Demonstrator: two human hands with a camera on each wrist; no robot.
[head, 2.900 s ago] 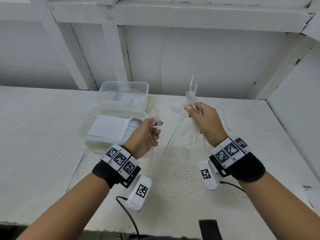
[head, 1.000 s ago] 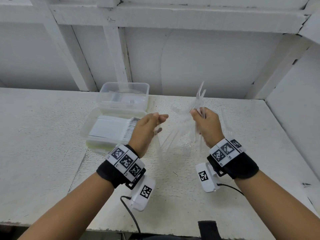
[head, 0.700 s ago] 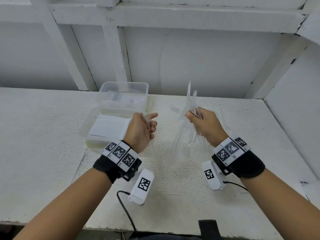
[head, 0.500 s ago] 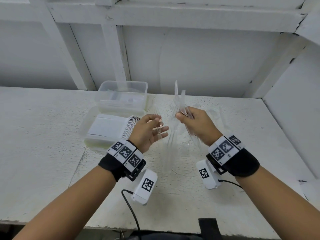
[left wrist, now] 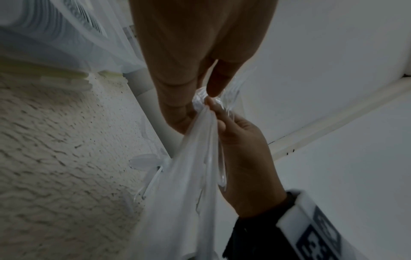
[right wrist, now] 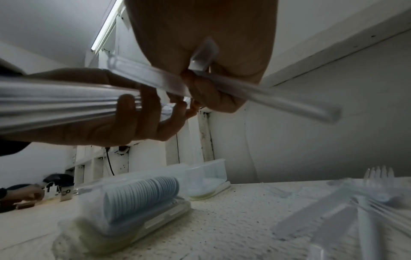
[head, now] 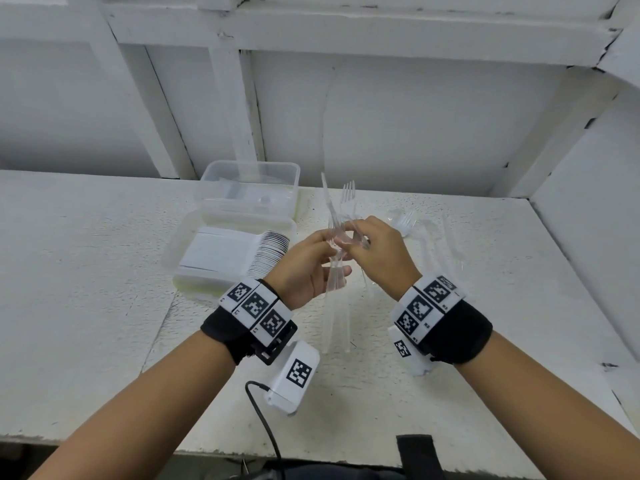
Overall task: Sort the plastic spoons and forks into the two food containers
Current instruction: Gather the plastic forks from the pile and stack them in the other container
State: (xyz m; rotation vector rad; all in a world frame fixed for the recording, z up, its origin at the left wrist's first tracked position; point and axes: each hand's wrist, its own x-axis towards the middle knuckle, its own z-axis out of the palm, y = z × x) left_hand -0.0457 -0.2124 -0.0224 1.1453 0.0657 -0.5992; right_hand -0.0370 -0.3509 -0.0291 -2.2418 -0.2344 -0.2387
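Note:
Over the table's middle, my two hands meet around a bundle of clear plastic cutlery point(head: 335, 299). A fork's tines point(head: 348, 192) stick up above the hands and the handles hang down below them. My right hand point(head: 358, 237) grips several pieces. My left hand point(head: 332, 244) pinches pieces at the same spot; in the left wrist view its fingertips point(left wrist: 213, 88) press on the clear plastic that the right hand point(left wrist: 242, 158) holds. The near container point(head: 183, 237) holds a stacked row of white spoons point(head: 270, 251). The far container point(head: 294, 181) is clear plastic; its contents are hard to make out.
More clear forks and spoons point(head: 426, 237) lie loose on the white table point(head: 86, 271) to the right of my hands. A white wall and frame close off the back and right side. A black cable point(head: 266, 420) hangs at the front edge.
My hands were apart, each holding clear cutlery. The left hand has moved right and the right hand left, and they now touch at the bundle.

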